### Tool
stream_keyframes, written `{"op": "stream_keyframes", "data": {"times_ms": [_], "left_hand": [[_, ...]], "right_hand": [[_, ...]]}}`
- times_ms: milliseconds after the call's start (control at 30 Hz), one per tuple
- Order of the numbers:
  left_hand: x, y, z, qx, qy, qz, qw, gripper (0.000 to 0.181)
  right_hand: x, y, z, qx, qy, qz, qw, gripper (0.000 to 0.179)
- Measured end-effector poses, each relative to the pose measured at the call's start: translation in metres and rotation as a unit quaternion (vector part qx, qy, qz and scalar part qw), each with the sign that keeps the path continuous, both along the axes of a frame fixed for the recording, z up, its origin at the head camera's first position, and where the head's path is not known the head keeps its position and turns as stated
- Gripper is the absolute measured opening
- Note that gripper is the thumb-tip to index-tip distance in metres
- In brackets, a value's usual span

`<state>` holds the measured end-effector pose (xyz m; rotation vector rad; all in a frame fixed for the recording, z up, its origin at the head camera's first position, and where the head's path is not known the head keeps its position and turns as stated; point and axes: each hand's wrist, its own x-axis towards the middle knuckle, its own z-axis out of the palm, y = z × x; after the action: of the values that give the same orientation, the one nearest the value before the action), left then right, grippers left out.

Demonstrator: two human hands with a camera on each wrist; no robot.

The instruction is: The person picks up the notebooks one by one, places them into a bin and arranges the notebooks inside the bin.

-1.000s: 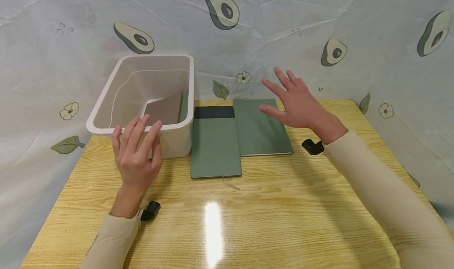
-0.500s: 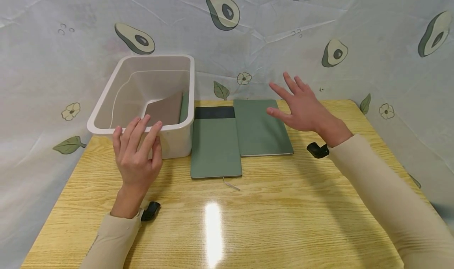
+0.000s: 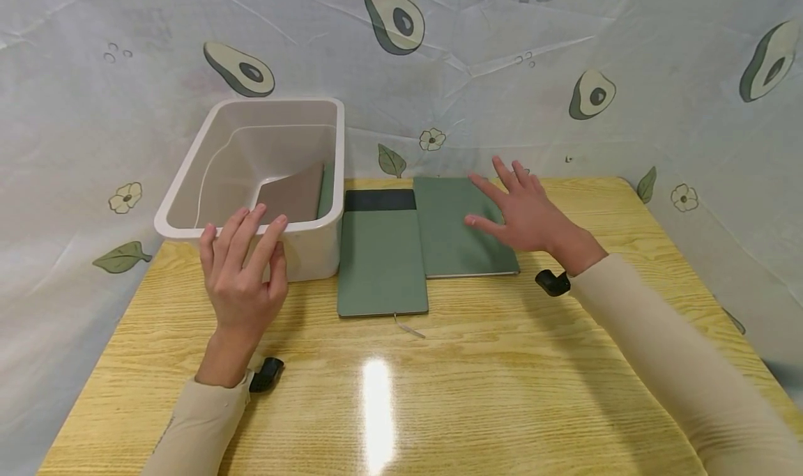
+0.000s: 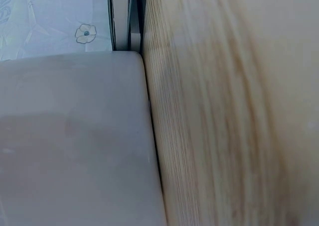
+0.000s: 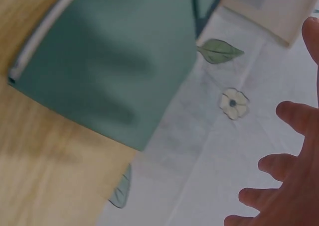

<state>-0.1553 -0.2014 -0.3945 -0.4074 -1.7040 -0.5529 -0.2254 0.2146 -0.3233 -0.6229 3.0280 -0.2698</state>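
Observation:
In the head view my left hand rests at the front of a light plastic bin, fingers laid across its rim and thumb low by the outer wall. Two green hardcover notebooks lie flat to the bin's right. The nearer notebook has a dark band across its far end and a ribbon bookmark trailing from its front edge. Over the right side of the other notebook hovers my right hand, fingers spread, holding nothing. The left wrist view shows the bin wall but no fingers.
Inside the bin, a brown flat cover leans next to a green one. A wooden table carries everything. Behind it hangs a pale curtain printed with avocados, close against the table's back edge.
My right hand drew slightly right, then came down and back left over the farther notebook, fingers still spread. The left hand, bin and notebooks stay in place.

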Motion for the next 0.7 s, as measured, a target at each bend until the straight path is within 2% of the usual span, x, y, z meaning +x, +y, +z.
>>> {"op": "stream_keyframes", "data": {"times_ms": [400,533,700], "left_hand": [[0.001,0.001,0.001,0.000,0.003,-0.001,1.0000,0.030],[0.001,0.000,0.000,-0.001,0.000,0.000,1.0000,0.030],[0.000,0.001,0.000,0.001,0.005,0.000,1.0000,0.030]], "right_hand": [[0.006,-0.002,-0.044,0.012,-0.065,0.025,0.9975,0.079],[0.009,-0.004,-0.058,0.020,-0.102,0.023,0.9943,0.079],[0.013,-0.007,-0.067,0.024,-0.142,0.009,0.9896,0.079]]}}
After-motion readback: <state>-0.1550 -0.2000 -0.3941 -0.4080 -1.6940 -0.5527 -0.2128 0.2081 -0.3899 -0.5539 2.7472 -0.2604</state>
